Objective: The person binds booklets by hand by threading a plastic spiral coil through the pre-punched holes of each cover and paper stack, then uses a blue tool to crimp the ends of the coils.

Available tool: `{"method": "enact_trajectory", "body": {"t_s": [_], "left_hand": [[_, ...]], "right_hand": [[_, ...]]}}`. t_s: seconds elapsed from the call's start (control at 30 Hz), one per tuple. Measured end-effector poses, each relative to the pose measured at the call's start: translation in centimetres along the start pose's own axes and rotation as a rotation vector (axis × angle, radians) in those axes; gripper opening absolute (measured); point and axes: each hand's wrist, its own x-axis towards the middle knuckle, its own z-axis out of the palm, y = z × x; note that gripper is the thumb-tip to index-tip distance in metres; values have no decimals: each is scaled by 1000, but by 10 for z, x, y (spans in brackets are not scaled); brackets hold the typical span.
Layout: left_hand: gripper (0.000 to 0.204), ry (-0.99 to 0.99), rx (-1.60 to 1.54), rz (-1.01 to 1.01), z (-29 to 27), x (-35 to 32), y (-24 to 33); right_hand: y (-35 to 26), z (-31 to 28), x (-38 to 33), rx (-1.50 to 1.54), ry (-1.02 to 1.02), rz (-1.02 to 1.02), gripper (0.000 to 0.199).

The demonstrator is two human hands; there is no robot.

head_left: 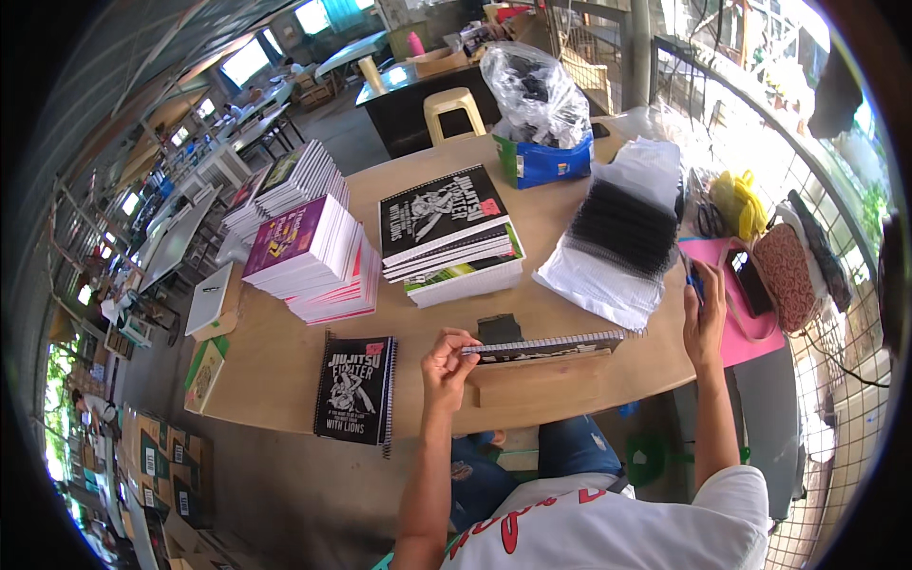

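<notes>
A black-covered spiral notebook (541, 350) stands on edge in front of me, its coil binding facing up, against a light wooden block (532, 380). My left hand (446, 366) pinches the left end of its binding between thumb and fingers. Past the notebook's right end, my right hand (705, 323) is closed around blue-handled pliers (695, 280), their tip pointing away from me and apart from the coil. Left of my left hand lies another black spiral notebook (355, 389), its coil along the right side. A small dark block (500, 329) sits just behind the standing notebook.
Stacked notebooks (446, 223) and purple-covered books (294, 237) stand across the table. A bundle of black coils (622, 228) lies on white wrap at the right. Behind is a blue box (543, 161) holding a plastic bag. A phone (749, 282) rests on a pink sheet (708, 252).
</notes>
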Motion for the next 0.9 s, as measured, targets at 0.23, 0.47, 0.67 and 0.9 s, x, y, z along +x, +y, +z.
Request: {"method": "enact_trajectory", "body": {"t_s": [0.23, 0.47, 0.67, 0.9], "left_hand": [[23, 2, -134, 22, 15, 1, 14], [24, 78, -155, 10, 6, -6, 2], [26, 140, -98, -19, 3, -11, 2], [31, 195, -228, -88, 7, -6, 5]], "right_hand": [[-151, 31, 66, 62, -630, -665, 40], [-175, 98, 36, 499, -959, -202, 39], [-184, 100, 11, 262, -672, -574, 42], [-187, 109, 5, 309, -622, -571, 52]]}}
